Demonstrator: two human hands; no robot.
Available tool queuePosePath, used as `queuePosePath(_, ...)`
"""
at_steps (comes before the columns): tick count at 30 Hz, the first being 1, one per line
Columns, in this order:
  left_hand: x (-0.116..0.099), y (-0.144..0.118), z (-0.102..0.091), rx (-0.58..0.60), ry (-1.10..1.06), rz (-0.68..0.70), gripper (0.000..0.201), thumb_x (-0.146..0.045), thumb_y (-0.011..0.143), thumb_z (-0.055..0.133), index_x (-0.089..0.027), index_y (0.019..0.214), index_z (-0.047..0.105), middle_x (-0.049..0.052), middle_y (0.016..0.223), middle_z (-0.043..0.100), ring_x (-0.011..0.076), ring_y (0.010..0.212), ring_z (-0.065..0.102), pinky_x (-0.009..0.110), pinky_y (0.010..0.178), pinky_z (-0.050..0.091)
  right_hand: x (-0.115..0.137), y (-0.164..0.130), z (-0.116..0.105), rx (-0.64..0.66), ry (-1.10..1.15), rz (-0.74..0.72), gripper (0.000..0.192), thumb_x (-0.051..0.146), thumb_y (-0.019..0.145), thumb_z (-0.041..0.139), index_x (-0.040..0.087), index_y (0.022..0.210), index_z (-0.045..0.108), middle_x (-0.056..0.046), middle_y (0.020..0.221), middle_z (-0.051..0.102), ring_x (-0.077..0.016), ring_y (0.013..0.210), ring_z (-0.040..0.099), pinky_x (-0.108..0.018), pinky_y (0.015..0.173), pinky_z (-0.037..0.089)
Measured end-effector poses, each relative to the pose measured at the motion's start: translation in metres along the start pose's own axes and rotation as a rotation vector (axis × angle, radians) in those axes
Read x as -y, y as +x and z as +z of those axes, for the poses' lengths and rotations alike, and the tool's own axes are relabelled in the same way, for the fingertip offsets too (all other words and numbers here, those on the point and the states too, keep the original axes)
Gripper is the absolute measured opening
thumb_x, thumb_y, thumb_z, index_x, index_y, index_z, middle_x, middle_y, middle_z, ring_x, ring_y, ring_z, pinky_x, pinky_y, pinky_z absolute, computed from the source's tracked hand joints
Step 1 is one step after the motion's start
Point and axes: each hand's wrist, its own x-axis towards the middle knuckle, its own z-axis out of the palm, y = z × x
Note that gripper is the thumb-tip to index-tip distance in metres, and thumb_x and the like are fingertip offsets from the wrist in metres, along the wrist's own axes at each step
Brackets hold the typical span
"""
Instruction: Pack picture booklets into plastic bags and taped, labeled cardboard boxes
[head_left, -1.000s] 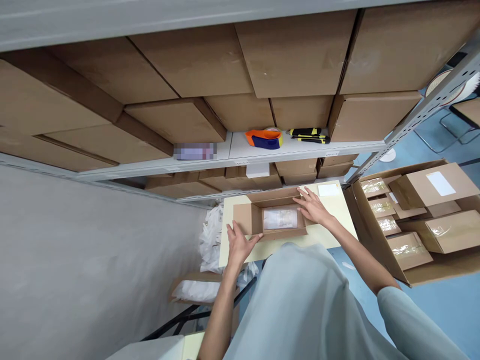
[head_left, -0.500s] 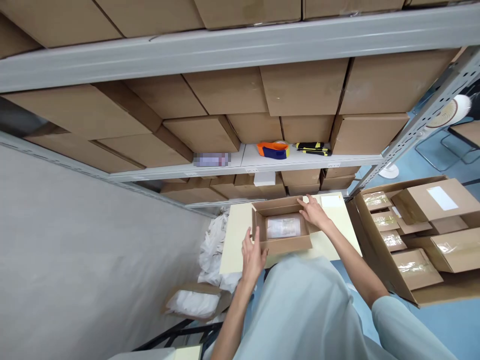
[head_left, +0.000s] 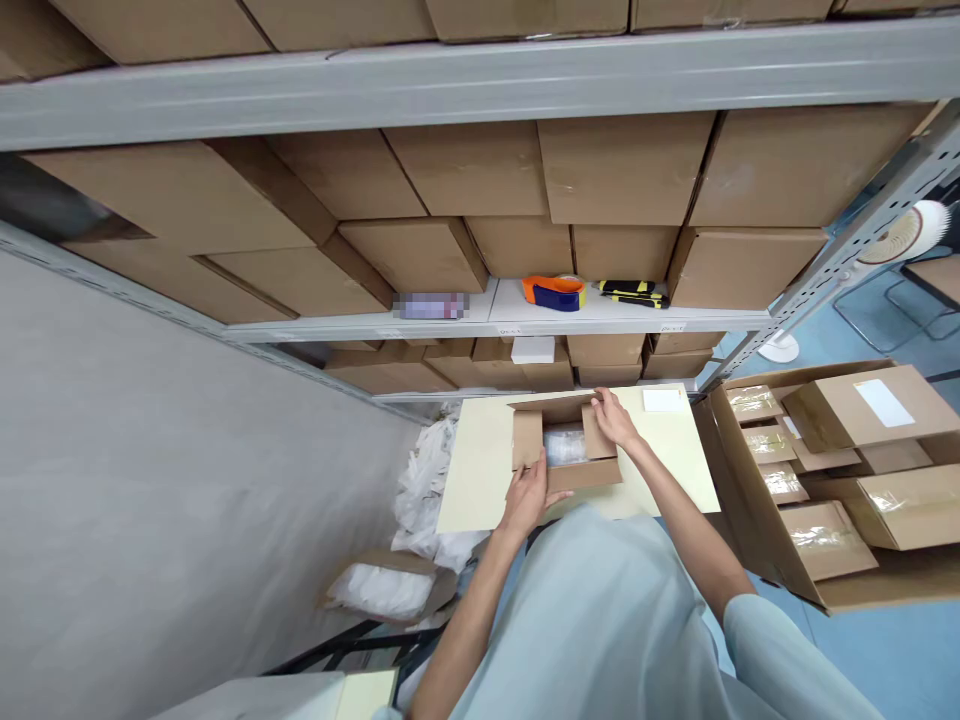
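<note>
Now left hand (head_left: pixel 529 492), right hand (head_left: pixel 615 418) folding carton (head_left: pixel 566 448) side flaps inward

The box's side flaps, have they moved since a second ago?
Yes. The side flaps have folded inward over the box on the table, pressed by the left hand and right hand.

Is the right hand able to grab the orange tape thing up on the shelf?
Probably yes: the tape dispenser sits at the open shelf edge, nothing blocks it, though the right hand is on the small box.

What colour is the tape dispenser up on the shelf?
The tape dispenser is orange with a dark blue part, seen in the head view.
</note>
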Motion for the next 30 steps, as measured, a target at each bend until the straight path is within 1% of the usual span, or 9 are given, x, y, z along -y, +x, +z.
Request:
queuePosePath(4, 0.004, 0.014, -0.006, -0.149, 0.004, 0.002, 0.107, -0.067, 0.1, 0.069, -0.011, 0.177, 0.019, 0.03, 0.149, 0.068, 0.0428, 0.136, 0.07, 0.054, 0.11, 0.058, -0.019, -0.006, -0.002, 0.029, -0.009, -0.054, 0.055, 0.048, 0.118, 0.029, 0.02, 0.127, 0.075, -0.017, 0.149, 0.07, -0.0307, 0.146, 0.062, -0.048, 0.125, 0.047)
queuePosePath(7, 0.005, 0.031, -0.018, -0.357, 0.056, 0.022, 0.1, -0.064, 0.103, 0.066, -0.01, 0.176, 0.024, 0.034, 0.166, 0.05, 0.0463, 0.153, 0.055, 0.059, 0.121, 0.05, -0.034, -0.017, 0.003, 0.032, -0.026, -0.055, 0.052, 0.052, 0.116, 0.038, 0.02, 0.114, 0.08, -0.017, 0.161, 0.062, -0.0349, 0.161, 0.046, -0.055, 0.133, 0.037)
queuePosePath(9, 0.008, 0.045, -0.023, -0.416, 0.084, 0.01, 0.092, -0.063, 0.103, 0.066, -0.012, 0.173, 0.035, 0.033, 0.174, 0.039, 0.049, 0.164, 0.038, 0.066, 0.129, 0.037, -0.041, -0.023, 0.01, 0.013, -0.039, -0.046, 0.05, 0.052, 0.115, 0.042, 0.021, 0.11, 0.08, -0.017, 0.166, 0.057, -0.037, 0.166, 0.039, -0.06, 0.135, 0.033)
queuePosePath(12, 0.021, 0.069, -0.023, -0.346, 0.058, -0.061, 0.083, -0.062, 0.101, 0.069, -0.012, 0.165, 0.049, 0.031, 0.176, 0.037, 0.0525, 0.168, 0.026, 0.074, 0.132, 0.027, -0.047, -0.027, 0.021, -0.052, -0.054, -0.063, 0.039, 0.046, 0.114, 0.048, 0.023, 0.112, 0.079, -0.016, 0.164, 0.059, -0.0337, 0.167, 0.037, -0.06, 0.136, 0.032)
queuePosePath(15, 0.041, 0.087, -0.021, -0.242, -0.05, -0.078, 0.077, -0.062, 0.098, 0.073, -0.012, 0.154, 0.06, 0.03, 0.166, 0.05, 0.0502, 0.159, 0.041, 0.069, 0.13, 0.036, -0.046, -0.026, 0.03, -0.123, -0.077, -0.072, 0.028, 0.042, 0.111, 0.056, 0.022, 0.115, 0.076, -0.018, 0.165, 0.056, -0.0325, 0.166, 0.04, -0.054, 0.135, 0.037)
queuePosePath(19, 0.066, 0.102, -0.021, -0.243, -0.156, -0.055, 0.057, -0.057, 0.103, 0.066, -0.016, 0.143, 0.069, 0.023, 0.151, 0.061, 0.0413, 0.143, 0.056, 0.058, 0.126, 0.046, -0.04, -0.026, 0.039, -0.174, -0.094, -0.024, 0.025, 0.041, 0.11, 0.058, 0.022, 0.117, 0.073, -0.019, 0.172, 0.046, -0.0345, 0.16, 0.048, -0.052, 0.124, 0.051)
queuePosePath(24, 0.078, 0.107, -0.004, -0.259, -0.375, -0.215, 0.086, -0.06, 0.1, 0.07, -0.012, 0.167, 0.044, 0.028, 0.169, 0.046, 0.0436, 0.157, 0.046, 0.061, 0.13, 0.041, -0.035, -0.03, 0.055, -0.19, -0.098, 0.048, 0.032, 0.043, 0.114, 0.046, 0.024, 0.131, 0.065, -0.017, 0.182, 0.033, -0.0358, 0.146, 0.061, -0.051, 0.098, 0.065)
queuePosePath(27, 0.076, 0.101, 0.011, -0.255, -0.508, -0.327, 0.097, -0.065, 0.101, 0.066, -0.012, 0.174, 0.031, 0.028, 0.169, 0.048, 0.0435, 0.159, 0.047, 0.059, 0.13, 0.042, -0.035, -0.033, 0.063, -0.207, -0.083, 0.078, 0.037, 0.043, 0.116, 0.038, 0.023, 0.135, 0.062, -0.016, 0.184, 0.029, -0.033, 0.142, 0.063, -0.047, 0.092, 0.066)
queuePosePath(30, 0.072, 0.095, 0.017, -0.279, -0.507, -0.326, 0.095, -0.066, 0.103, 0.06, -0.013, 0.175, 0.03, 0.026, 0.168, 0.05, 0.0429, 0.158, 0.05, 0.058, 0.128, 0.045, -0.037, -0.035, 0.067, -0.221, -0.051, 0.07, 0.039, 0.046, 0.117, 0.035, 0.024, 0.135, 0.06, -0.015, 0.185, 0.027, -0.0312, 0.14, 0.064, -0.044, 0.091, 0.065)
